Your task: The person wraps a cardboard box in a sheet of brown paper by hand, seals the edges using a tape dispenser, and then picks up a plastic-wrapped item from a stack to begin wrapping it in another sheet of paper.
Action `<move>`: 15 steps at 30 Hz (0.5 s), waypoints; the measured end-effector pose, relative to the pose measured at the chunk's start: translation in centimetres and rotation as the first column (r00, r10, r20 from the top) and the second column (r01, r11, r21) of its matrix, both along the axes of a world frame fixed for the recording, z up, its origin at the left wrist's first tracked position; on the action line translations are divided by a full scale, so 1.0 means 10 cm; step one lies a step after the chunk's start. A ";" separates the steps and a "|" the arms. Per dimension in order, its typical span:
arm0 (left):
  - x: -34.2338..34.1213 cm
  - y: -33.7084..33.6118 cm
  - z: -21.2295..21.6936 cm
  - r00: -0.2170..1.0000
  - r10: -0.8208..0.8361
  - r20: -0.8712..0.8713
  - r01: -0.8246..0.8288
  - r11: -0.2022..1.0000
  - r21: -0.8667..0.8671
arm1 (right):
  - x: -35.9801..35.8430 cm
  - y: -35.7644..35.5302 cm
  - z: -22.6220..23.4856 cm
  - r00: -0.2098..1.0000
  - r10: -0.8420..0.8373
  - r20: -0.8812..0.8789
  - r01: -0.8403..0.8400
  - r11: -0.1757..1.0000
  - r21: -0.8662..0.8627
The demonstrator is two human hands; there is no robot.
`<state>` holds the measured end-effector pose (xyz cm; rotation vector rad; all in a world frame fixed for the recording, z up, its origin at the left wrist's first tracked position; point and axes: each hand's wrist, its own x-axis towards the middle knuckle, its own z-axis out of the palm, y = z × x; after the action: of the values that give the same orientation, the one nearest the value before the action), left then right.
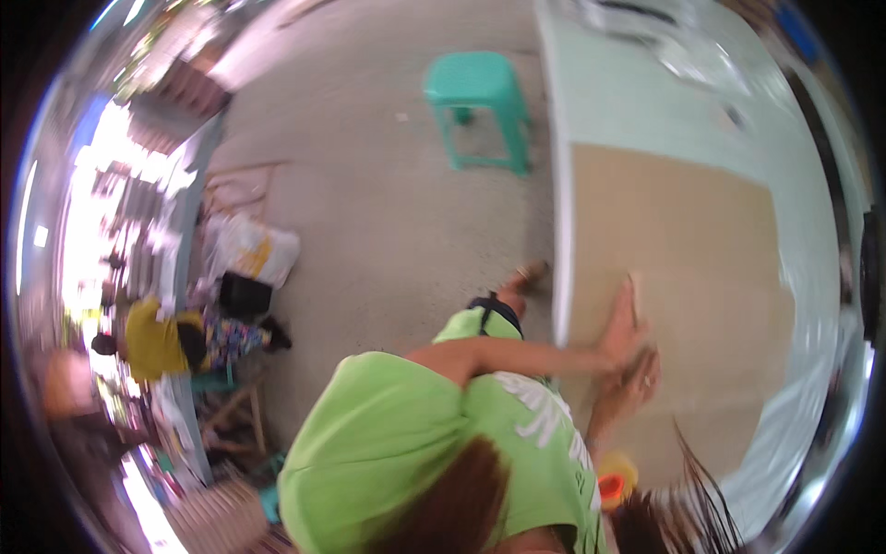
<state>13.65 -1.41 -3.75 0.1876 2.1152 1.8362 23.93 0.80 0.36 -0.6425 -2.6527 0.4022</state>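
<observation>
A large brown sheet (683,222), like cardboard or heavy paper, lies flat on the table. Over its near left part my two hands meet and partly overlap. My left hand (628,328) reaches in from the left, with fingers stretched out along the sheet. Just below it, my right hand (635,386) has its fingers curled close to the left wrist; whatever they hold, if anything, is hidden. Motion blurs both hands. A yellow and orange round object (616,485), perhaps a tape roll or small tub, sits near my right forearm.
The table (637,102) has a pale covering and clear plastic (701,65) at its far end. A green stool (475,88) stands on the floor beside it. Leftward, a person in yellow (161,342) sits by another table, near a white plastic bag (254,249) and a black container (245,294).
</observation>
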 end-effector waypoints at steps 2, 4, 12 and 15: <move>0.13 0.22 -0.04 0.986 0.148 -0.072 -0.149 0.989 -0.013 | 0.00 -0.03 0.17 0.999 -0.005 0.036 0.006 0.999 -0.048; 0.18 0.27 -0.08 0.975 0.191 -0.115 -0.191 0.982 0.017 | -0.01 -0.05 0.12 0.999 -0.042 0.021 0.042 0.999 -0.030; 0.17 0.36 -0.31 0.962 0.252 -0.108 -0.256 0.967 -0.017 | 0.10 0.32 -0.32 0.997 0.067 0.036 -0.068 0.997 0.037; 0.10 0.51 -0.27 0.962 0.224 -0.159 -0.230 0.973 -0.019 | 0.14 0.46 -0.26 0.999 -0.006 -0.037 0.007 1.000 0.022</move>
<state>14.65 3.69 -6.47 0.0846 2.3625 1.9644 25.33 5.44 -2.22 -0.6306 -2.6160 0.3788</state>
